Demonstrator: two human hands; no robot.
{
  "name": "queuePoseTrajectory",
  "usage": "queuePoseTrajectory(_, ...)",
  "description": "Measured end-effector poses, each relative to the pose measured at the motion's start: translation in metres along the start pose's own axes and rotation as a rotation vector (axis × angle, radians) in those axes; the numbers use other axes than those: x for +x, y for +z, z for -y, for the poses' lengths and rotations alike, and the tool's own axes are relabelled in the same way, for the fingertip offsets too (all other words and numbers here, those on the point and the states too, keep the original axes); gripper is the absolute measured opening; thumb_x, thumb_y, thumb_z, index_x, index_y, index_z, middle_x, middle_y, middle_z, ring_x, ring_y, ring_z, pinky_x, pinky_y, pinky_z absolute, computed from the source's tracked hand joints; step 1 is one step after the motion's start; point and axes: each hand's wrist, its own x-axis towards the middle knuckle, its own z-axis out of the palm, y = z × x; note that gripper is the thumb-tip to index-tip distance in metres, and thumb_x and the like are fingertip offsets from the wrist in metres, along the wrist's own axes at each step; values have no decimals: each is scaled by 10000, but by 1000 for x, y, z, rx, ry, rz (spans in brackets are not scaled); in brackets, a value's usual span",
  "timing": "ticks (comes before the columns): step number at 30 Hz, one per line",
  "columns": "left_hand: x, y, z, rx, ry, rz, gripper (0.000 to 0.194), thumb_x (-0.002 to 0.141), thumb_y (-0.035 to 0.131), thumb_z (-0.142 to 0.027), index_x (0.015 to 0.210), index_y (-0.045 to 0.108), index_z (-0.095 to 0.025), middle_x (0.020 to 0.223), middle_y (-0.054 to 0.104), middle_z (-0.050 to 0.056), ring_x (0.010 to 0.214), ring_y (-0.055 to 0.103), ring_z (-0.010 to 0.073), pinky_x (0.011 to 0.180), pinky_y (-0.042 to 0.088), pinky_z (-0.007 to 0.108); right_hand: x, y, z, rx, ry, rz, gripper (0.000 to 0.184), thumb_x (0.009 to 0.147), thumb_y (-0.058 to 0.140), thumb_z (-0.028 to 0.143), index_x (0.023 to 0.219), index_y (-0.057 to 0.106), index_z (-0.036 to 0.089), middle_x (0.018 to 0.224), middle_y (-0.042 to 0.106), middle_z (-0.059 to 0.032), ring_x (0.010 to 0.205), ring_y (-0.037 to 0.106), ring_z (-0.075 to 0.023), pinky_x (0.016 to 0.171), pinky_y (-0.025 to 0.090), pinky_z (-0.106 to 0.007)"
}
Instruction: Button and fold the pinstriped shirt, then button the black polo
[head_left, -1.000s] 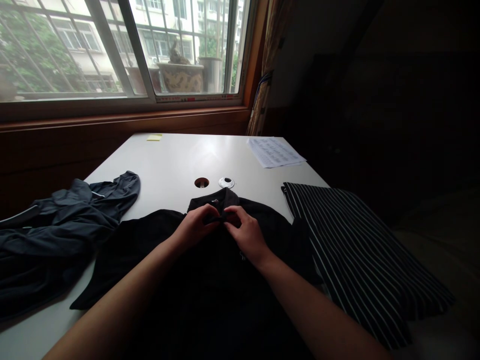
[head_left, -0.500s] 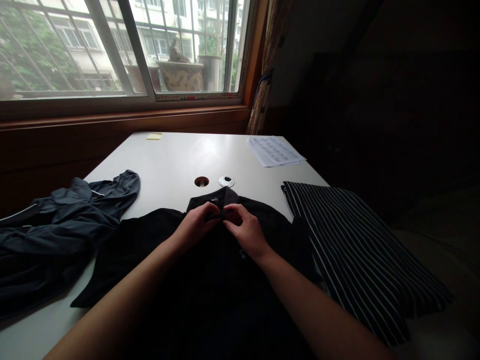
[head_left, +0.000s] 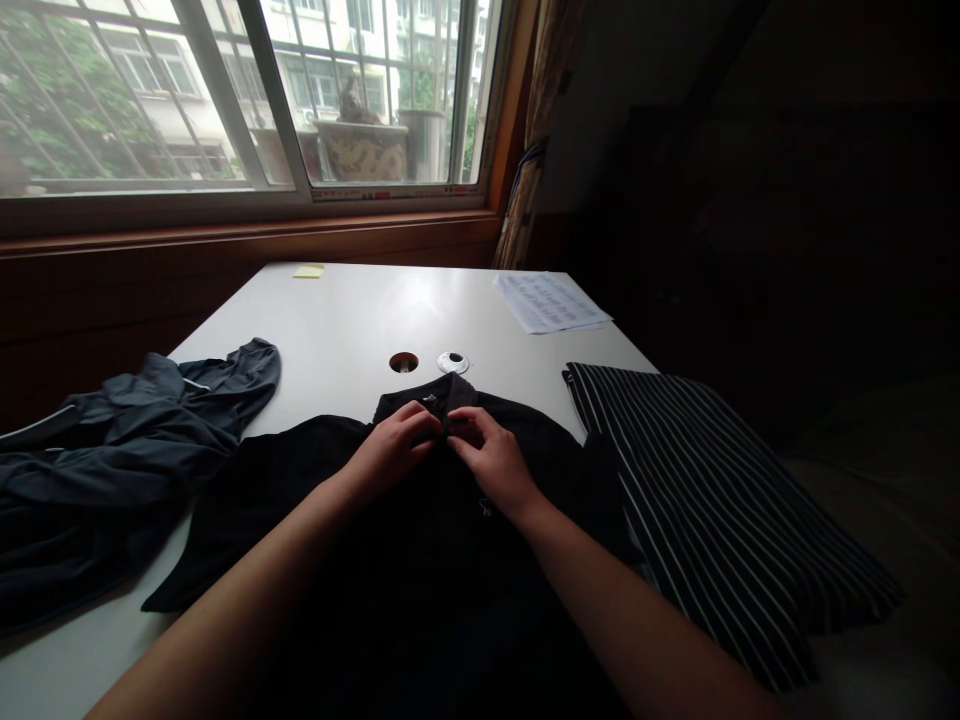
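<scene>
A black collared shirt (head_left: 420, 560) lies spread front up, its collar toward the window and its sleeves out to both sides. My left hand (head_left: 394, 440) pinches the shirt's front opening just below the collar. From the other side my right hand (head_left: 495, 455) grips the same opening, thumb and forefinger close together. The fingertips of both hands nearly meet there. Any button between them is too dark and small to make out. A small pale emblem shows on the chest beside my right wrist.
The shirt rests on a white table (head_left: 345, 320). Crumpled grey-blue clothing (head_left: 142, 430) lies left; a folded black-and-white striped cloth (head_left: 720, 490) lies right. Printed papers (head_left: 551, 303), a yellow sticky note (head_left: 308, 271) and two round cable holes, one with a metal ring (head_left: 463, 367), are farther back.
My fingers have shifted slightly at the shirt's opening, the left ones now more curled. Both hands stay in nearly the same place, and the clothes around them lie as before.
</scene>
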Motion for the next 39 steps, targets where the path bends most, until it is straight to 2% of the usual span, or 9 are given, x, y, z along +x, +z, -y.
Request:
queuePoseTrajectory(9,-1,0,0,136,25,-11,174,875,579,-173,1023,623,-254,1018,642,35,888,643,186,777,507,292,2,0,-3,24,22,1,287,801,658,184,1077,664,258,1010,737,-9,938,711,-188,889,557,-333)
queuePoseTrajectory(16,-1,1,4,286,114,-48,133,883,586,-164,997,607,-231,1008,681,47,923,634,215,837,491,341,4,0,-6,71,47,-4,278,796,677,203,1071,664,246,1022,735,-20,951,710,-192,894,551,-330)
queuePoseTrajectory(22,-1,-1,4,271,137,-53,122,895,586,-173,1002,604,-228,996,669,50,919,629,209,832,496,331,5,-1,-7,93,62,-5,277,797,682,224,1073,659,236,1030,731,-27,961,705,-193,903,544,-335)
queuePoseTrajectory(28,-1,-2,-1,263,121,-26,170,883,562,-131,1020,603,-224,1029,583,51,839,602,169,728,501,273,5,0,-8,112,70,1,278,800,680,223,1077,657,233,1016,733,-29,964,705,-196,900,545,-335)
queuePoseTrajectory(39,-5,-1,5,249,159,-128,171,864,612,-120,1005,596,-216,994,602,33,795,607,142,674,493,238,6,0,-10,121,70,-3,286,790,683,203,1074,661,237,1008,729,-30,946,705,-206,896,546,-351)
